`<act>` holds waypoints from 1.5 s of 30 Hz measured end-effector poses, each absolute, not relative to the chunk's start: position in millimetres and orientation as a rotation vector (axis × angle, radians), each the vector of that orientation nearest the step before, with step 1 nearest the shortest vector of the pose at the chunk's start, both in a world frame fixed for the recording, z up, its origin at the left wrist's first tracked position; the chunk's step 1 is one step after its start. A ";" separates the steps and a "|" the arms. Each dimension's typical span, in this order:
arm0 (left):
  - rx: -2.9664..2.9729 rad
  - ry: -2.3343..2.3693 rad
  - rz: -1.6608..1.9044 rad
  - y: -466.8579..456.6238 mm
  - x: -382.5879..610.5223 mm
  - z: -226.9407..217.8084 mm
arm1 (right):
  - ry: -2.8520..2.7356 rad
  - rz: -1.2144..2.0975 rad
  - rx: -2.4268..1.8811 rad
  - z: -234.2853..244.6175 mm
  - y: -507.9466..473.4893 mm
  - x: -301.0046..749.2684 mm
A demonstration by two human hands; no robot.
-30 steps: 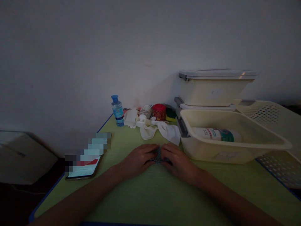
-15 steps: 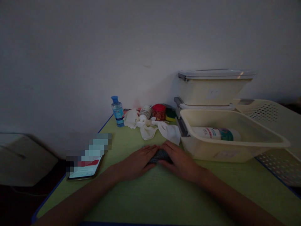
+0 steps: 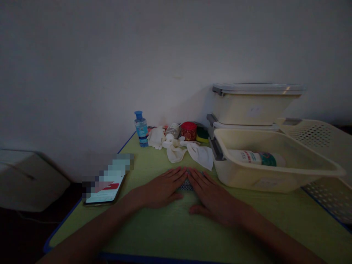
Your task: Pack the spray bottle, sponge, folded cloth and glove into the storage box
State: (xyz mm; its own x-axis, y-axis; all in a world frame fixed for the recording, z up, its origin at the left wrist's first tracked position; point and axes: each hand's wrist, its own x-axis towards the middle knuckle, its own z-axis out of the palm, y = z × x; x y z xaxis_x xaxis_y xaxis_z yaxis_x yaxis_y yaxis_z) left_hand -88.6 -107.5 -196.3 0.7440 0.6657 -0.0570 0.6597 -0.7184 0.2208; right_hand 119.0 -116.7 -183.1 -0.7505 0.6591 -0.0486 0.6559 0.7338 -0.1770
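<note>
My left hand and my right hand lie flat side by side on the green table, fingers stretched out and pointing away from me. Between and under the fingers shows a small dark grey patterned cloth, pressed flat against the table. Most of the cloth is hidden beneath my hands.
A phone lies at the table's left edge. At the back stand a blue bottle, white cloths, a red tin and a sponge. An open cream bin holding a bottle, lidded boxes and a perforated basket fill the right.
My hands went from curled around the grey cloth to lying flat on it with fingers stretched out. The view shifted slightly.
</note>
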 end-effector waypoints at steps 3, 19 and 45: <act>2.711 0.985 0.068 -105.8 -94.9 -192.8 | -2.893 0.350 -1.072 -180.9 -115.4 122.2; 2.228 1.066 0.483 -88.7 -96.6 -190.0 | -2.512 0.530 -1.325 -178.4 -96.0 120.1; 1.610 1.120 0.823 -79.5 -97.5 -205.1 | -2.175 0.776 -1.452 -183.4 -89.6 119.7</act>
State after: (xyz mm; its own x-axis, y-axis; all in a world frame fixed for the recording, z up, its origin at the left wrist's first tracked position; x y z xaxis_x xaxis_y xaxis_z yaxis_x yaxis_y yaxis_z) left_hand -97.5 -79.5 -205.1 0.3474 0.9377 0.0005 0.2806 -0.1045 0.9541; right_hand 119.7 -89.6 -183.4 -0.3725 0.9275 0.0308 0.6986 0.3021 -0.6486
